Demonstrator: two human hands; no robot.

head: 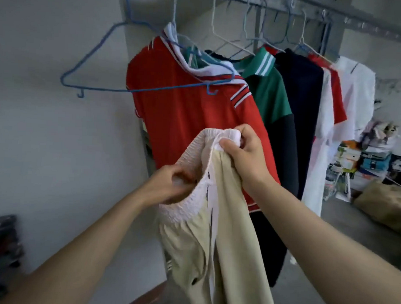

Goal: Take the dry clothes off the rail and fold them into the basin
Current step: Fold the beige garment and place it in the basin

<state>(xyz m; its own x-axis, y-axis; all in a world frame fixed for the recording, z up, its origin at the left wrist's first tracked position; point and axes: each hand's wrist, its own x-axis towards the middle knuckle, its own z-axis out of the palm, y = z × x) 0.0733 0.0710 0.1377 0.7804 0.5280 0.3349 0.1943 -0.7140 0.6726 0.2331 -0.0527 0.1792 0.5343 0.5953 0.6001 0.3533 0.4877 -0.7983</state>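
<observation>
Grey wall left; hands grip garment's waistband edge.

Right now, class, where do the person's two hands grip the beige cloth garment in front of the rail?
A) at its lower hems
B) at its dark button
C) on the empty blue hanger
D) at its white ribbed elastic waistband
D: the left hand and the right hand both pinch the white ribbed elastic waistband, and the rest of the beige cloth garment hangs below them.
</observation>
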